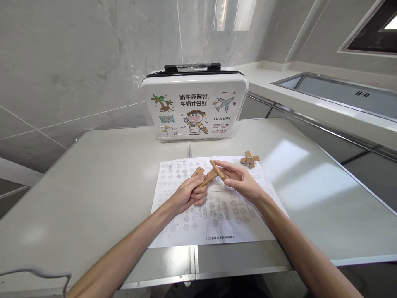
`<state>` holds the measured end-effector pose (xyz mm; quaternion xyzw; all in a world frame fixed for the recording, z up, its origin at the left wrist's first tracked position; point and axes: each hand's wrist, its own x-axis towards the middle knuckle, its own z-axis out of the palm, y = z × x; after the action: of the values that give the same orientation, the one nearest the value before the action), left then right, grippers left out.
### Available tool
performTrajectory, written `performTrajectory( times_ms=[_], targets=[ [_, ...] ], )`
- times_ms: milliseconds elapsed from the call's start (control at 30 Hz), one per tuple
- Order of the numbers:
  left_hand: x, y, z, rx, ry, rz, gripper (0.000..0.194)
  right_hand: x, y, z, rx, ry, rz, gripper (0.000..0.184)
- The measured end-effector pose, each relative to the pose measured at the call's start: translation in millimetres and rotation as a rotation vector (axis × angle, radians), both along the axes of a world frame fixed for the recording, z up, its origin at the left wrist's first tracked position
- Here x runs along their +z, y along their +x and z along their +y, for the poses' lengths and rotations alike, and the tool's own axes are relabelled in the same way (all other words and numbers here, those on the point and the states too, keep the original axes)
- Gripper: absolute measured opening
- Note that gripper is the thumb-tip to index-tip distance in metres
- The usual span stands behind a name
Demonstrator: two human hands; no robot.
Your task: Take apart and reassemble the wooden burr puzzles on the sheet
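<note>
My left hand (192, 191) is closed around crossed wooden puzzle pieces (211, 175), which stick out past its thumb and fingers. Between the thumb and fingertips of my right hand (243, 178) is a slim wooden puzzle stick (217, 170), slanting down to the right. The stick is close to the end of the pieces in my left hand; whether they touch I cannot tell. Beneath both hands lies a creased instruction sheet (182, 231) printed with small diagrams. An interlocked wooden burr puzzle (249, 159) rests at the sheet's far right corner.
A white, plastic-wrapped case (170, 128) with cartoon prints and a black handle stands upright at the back of the grey table (93, 186), near the tiled wall. To the right runs a counter (263, 78) with an inset sink (338, 95).
</note>
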<state>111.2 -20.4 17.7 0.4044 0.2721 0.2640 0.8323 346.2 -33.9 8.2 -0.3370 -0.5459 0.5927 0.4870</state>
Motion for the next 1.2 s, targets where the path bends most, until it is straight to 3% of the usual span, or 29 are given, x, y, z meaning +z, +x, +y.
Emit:
performTrajectory(
  times_ms=[667, 1200],
  targets=[
    [6.1, 0.7, -3.1, 0.033, 0.034, 0.014, 0.033, 4.4, 4.6, -3.1, 0.054, -0.055, -0.02, 0.072],
    [7.8, 0.4, -2.4, 0.023, 0.085, 0.018, 0.037, -5.4, 4.2, -1.5, 0.049, -0.054, -0.062, 0.079]
  ],
)
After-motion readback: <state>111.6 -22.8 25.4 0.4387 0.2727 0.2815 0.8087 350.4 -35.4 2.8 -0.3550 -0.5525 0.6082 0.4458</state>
